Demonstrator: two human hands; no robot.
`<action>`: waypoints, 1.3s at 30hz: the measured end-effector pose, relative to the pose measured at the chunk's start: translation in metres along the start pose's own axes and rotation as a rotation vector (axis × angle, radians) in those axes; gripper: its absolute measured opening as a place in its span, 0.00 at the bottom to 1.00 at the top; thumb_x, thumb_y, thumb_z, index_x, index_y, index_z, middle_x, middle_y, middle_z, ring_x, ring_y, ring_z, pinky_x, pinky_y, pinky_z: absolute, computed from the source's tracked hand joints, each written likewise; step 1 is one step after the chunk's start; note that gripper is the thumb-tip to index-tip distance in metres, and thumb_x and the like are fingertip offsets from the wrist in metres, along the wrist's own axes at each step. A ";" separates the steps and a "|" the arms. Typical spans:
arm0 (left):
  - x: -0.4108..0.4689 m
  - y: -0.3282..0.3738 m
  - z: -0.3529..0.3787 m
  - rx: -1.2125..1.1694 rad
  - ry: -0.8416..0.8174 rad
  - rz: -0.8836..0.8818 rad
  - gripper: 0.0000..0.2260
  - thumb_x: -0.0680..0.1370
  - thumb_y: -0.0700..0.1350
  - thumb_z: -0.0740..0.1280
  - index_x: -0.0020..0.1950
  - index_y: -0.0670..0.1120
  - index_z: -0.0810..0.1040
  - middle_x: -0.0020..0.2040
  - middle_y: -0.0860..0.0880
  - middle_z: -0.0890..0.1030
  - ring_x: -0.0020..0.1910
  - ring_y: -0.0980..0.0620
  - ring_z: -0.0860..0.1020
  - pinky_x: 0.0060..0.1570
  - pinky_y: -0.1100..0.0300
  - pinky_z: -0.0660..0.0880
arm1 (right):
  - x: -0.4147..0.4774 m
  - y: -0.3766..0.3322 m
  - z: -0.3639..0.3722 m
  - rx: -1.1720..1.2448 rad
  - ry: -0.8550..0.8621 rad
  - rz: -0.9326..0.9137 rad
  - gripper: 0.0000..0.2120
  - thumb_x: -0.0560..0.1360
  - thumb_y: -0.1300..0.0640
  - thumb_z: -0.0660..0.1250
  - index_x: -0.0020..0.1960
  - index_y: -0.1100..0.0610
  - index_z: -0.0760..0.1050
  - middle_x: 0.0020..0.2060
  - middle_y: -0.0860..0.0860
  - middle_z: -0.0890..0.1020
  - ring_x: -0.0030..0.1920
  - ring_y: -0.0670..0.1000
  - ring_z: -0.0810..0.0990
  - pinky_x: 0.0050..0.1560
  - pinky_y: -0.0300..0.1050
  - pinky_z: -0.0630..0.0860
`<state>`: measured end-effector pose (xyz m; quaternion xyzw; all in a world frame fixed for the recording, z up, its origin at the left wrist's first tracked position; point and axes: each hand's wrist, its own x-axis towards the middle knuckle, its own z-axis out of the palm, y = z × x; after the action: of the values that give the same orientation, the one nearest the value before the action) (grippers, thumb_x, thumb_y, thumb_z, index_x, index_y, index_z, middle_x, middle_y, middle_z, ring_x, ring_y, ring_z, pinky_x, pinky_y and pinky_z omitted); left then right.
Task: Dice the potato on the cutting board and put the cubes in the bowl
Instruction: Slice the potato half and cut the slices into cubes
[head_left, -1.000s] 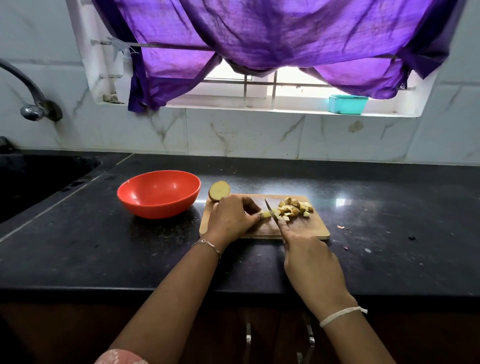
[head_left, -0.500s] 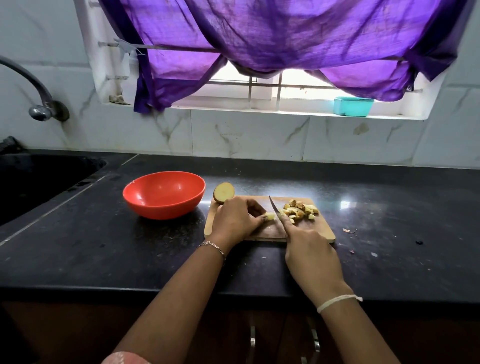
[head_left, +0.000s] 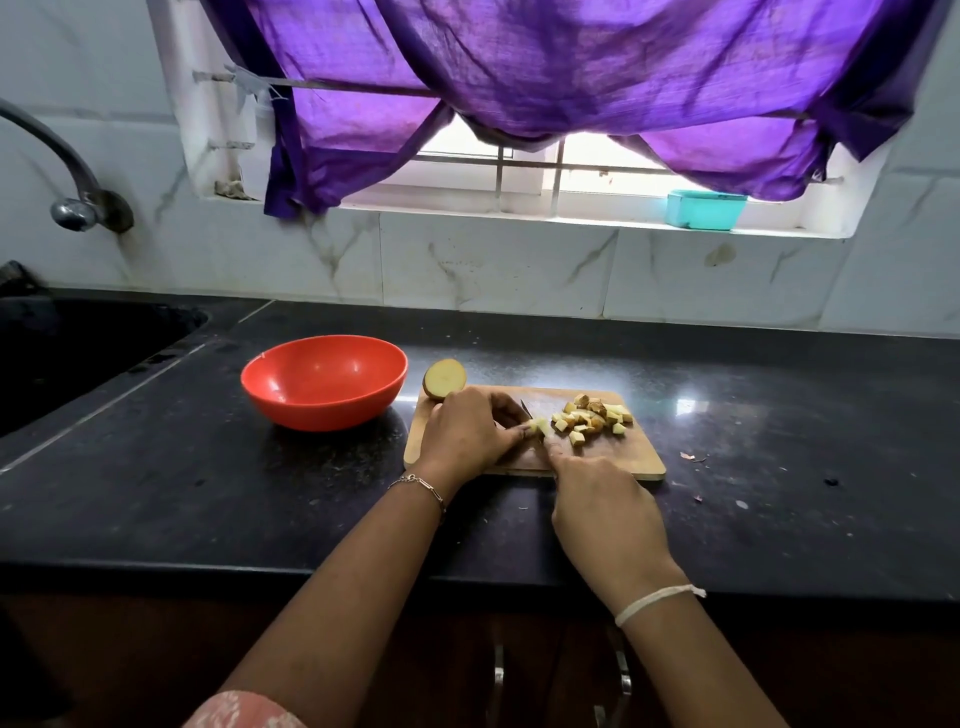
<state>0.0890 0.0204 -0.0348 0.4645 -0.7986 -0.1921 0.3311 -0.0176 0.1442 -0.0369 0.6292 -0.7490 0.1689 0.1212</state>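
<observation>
Our left hand (head_left: 470, 434) curled its fingers over a small potato piece (head_left: 537, 427) near the middle of the wooden cutting board (head_left: 623, 457), whose long axis ran left to right. Our right hand (head_left: 605, 506) gripped the knife (head_left: 526, 409), its blade pointing away from us toward the wall, just beside that piece. Potato cubes (head_left: 592, 415) lay heaped on the board's right half. A potato half (head_left: 445, 379) sat at its far left corner, cut face toward us. The red bowl (head_left: 324, 382) stood just left of the board, with bare countertop (head_left: 208, 493) in front of it.

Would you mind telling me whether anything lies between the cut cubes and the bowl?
Yes. The left hand, holding the piece being cut, and the knife lie on the board between the cubes and the bowl. The potato half sits at the board's far-left corner, beside the bowl.
</observation>
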 end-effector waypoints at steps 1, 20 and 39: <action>0.000 0.000 0.000 0.004 0.002 0.003 0.07 0.71 0.55 0.75 0.45 0.54 0.84 0.39 0.59 0.83 0.36 0.64 0.76 0.40 0.69 0.70 | 0.003 -0.002 0.000 -0.022 -0.005 0.000 0.24 0.81 0.63 0.52 0.76 0.50 0.59 0.56 0.53 0.78 0.54 0.53 0.79 0.47 0.45 0.75; 0.002 -0.002 -0.007 -0.029 -0.036 -0.049 0.13 0.69 0.52 0.77 0.51 0.50 0.85 0.53 0.55 0.83 0.38 0.62 0.73 0.35 0.76 0.66 | -0.011 0.003 0.000 0.051 0.056 0.045 0.28 0.81 0.58 0.56 0.77 0.43 0.53 0.51 0.51 0.80 0.52 0.53 0.80 0.43 0.47 0.75; 0.003 -0.001 -0.002 -0.008 -0.022 -0.022 0.07 0.71 0.50 0.75 0.47 0.49 0.86 0.50 0.54 0.83 0.32 0.66 0.71 0.33 0.79 0.65 | -0.001 -0.011 0.000 -0.036 -0.015 -0.009 0.27 0.81 0.64 0.52 0.78 0.50 0.53 0.54 0.53 0.79 0.52 0.53 0.79 0.44 0.45 0.75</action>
<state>0.0902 0.0172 -0.0327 0.4697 -0.7962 -0.2040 0.3221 -0.0062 0.1428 -0.0363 0.6314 -0.7500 0.1500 0.1278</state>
